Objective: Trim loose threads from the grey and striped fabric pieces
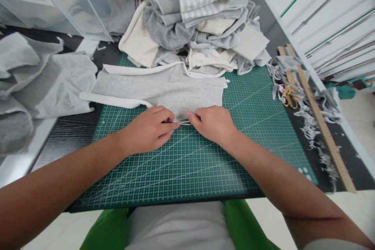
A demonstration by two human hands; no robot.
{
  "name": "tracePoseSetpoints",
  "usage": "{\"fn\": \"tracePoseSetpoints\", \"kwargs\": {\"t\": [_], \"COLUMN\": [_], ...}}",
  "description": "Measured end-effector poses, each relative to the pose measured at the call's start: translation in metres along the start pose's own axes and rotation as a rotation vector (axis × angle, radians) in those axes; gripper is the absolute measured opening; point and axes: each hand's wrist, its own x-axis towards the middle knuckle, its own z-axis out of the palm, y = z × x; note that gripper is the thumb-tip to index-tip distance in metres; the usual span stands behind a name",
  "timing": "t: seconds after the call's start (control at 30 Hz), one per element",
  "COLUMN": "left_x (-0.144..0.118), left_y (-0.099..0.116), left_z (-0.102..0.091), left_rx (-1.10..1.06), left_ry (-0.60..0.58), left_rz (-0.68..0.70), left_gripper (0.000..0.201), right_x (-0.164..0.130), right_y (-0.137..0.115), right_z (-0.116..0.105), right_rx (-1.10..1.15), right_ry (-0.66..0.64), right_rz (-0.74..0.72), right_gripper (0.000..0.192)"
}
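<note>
A light grey knit fabric piece [164, 88] with white bands along its edges lies spread on a green cutting mat [234, 172]. My left hand [152, 129] is closed at the fabric's near edge, pinching it between thumb and fingers. Just beside it, my right hand [212, 123] is closed around a slim metal tool [184, 121]. Only a short shiny length of this tool shows between the hands, pointing left along the fabric edge; the rest is hidden in my right fingers.
A tall heap of grey, cream and striped fabric [202, 4] stands behind the mat. More grey fabric [58, 82] lies at left, near a translucent bin [73, 0]. At right are a wooden strip [325, 129], gold-handled scissors [289, 97] and fabric scraps [309, 121].
</note>
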Motion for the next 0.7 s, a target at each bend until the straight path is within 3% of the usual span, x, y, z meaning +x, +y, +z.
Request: {"fn": "tracePoseSetpoints", "kwargs": {"t": [0.7], "left_x": [0.0016], "left_y": [0.0009], "left_z": [-0.0022], "left_rx": [-0.085], "left_ry": [0.048], "left_rz": [-0.01], "left_gripper": [0.018], "right_x": [-0.0059], "right_y": [-0.0023], "right_z": [0.0025], "right_rx": [0.015], "right_ry": [0.028], "right_rz": [0.017], "right_gripper": [0.052]}}
